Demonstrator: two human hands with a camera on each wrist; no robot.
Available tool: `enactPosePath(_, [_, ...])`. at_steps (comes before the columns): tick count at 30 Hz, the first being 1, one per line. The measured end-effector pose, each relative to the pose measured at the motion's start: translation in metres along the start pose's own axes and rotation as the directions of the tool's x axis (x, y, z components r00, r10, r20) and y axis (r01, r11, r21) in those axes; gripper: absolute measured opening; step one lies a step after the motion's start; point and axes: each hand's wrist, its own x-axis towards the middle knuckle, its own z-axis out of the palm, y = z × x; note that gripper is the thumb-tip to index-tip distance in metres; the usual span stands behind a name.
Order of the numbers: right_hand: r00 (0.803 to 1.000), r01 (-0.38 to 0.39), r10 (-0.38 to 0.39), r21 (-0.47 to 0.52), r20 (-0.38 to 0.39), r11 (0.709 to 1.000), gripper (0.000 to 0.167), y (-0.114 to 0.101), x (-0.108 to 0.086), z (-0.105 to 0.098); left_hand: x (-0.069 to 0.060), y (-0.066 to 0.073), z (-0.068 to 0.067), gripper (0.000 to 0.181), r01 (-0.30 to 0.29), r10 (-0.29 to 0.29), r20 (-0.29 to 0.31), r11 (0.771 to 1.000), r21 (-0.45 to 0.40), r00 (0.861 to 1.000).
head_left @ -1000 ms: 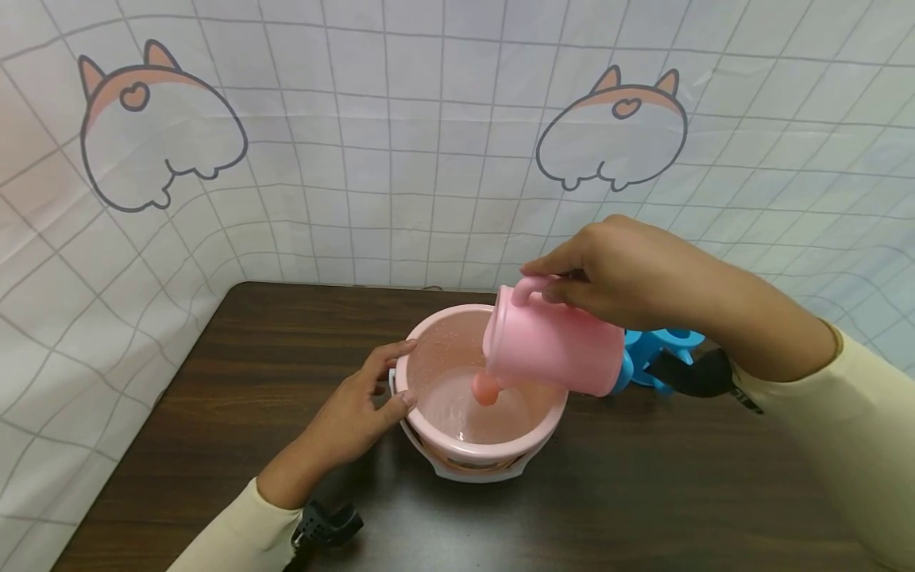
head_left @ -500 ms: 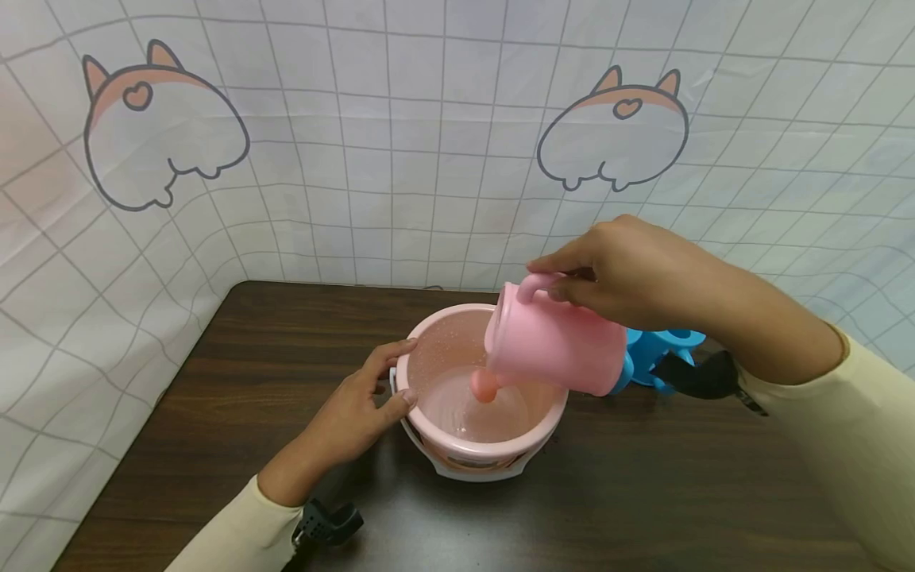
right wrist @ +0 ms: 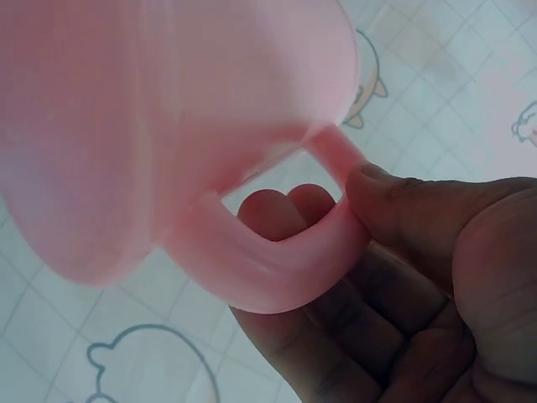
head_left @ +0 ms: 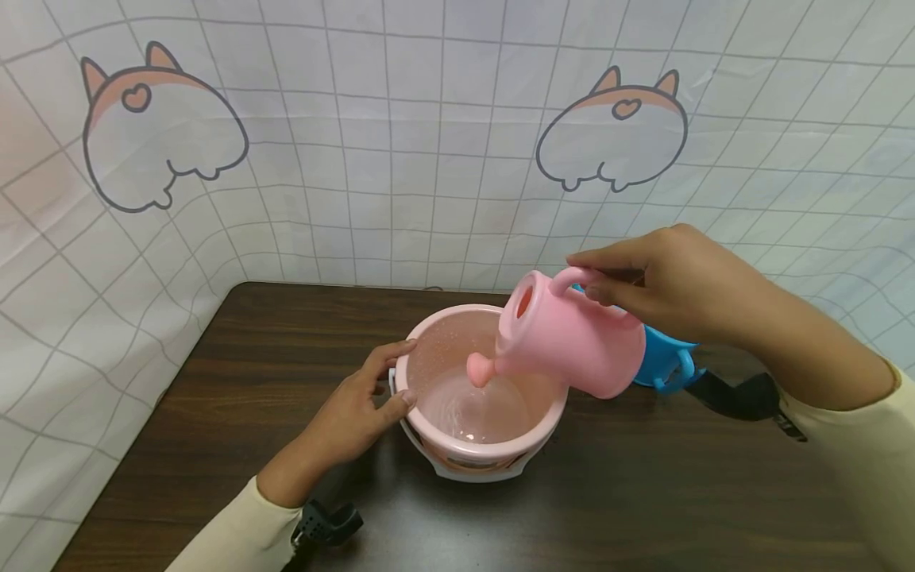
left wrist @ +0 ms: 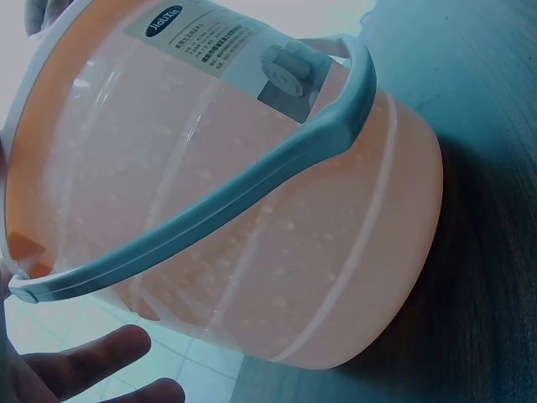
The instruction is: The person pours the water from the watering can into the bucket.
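In the head view a pink watering can [head_left: 572, 342] hangs tilted over a pale pink bucket [head_left: 482, 449]. Its spout end points left above the bucket's inside, and its top opening shows. My right hand [head_left: 686, 278] grips the can's loop handle [right wrist: 277, 273], with fingers through the loop and thumb on it. Ripples and glints show in water [head_left: 468, 413] at the bucket's bottom. My left hand [head_left: 350, 409] rests on the bucket's left rim, thumb and index fingertip touching it. The left wrist view shows other fingers [left wrist: 92, 361] extended, apart from the bucket wall.
A blue plastic object [head_left: 661, 361] stands behind the can, partly hidden. The bucket's grey-white carrying handle [left wrist: 243, 185] hangs down its outside. A dark wood-grain table [head_left: 643, 492] lies beneath, with a white grid-patterned curtain [head_left: 415, 159] behind and to the left.
My right hand has moved right with the watering can and tipped it back somewhat, bringing its top opening into view. The left hand and bucket have stayed in place.
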Motion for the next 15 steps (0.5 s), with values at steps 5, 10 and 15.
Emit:
enactPosePath(5, [0.997, -0.013, 0.013, -0.003, -0.070, 1.000, 0.035, 0.011, -0.013, 0.002, 0.000, -0.001, 0.000, 0.059, -0.012, 0.012, -0.002, 1.000, -0.008, 1.000])
enactPosePath(10, [0.992, -0.001, -0.002, -0.020, -0.129, 1.000, 0.033, 0.026, -0.028, 0.003, 0.000, -0.002, 0.000, 0.059, -0.009, 0.009, 0.000, 1.000, -0.011, 1.000])
enactPosePath(15, [0.987, -0.045, 0.043, -0.007, -0.155, 0.999, 0.036, 0.042, -0.047, 0.007, 0.001, -0.001, 0.000, 0.059, -0.011, 0.011, 0.000, 1.000, -0.013, 1.000])
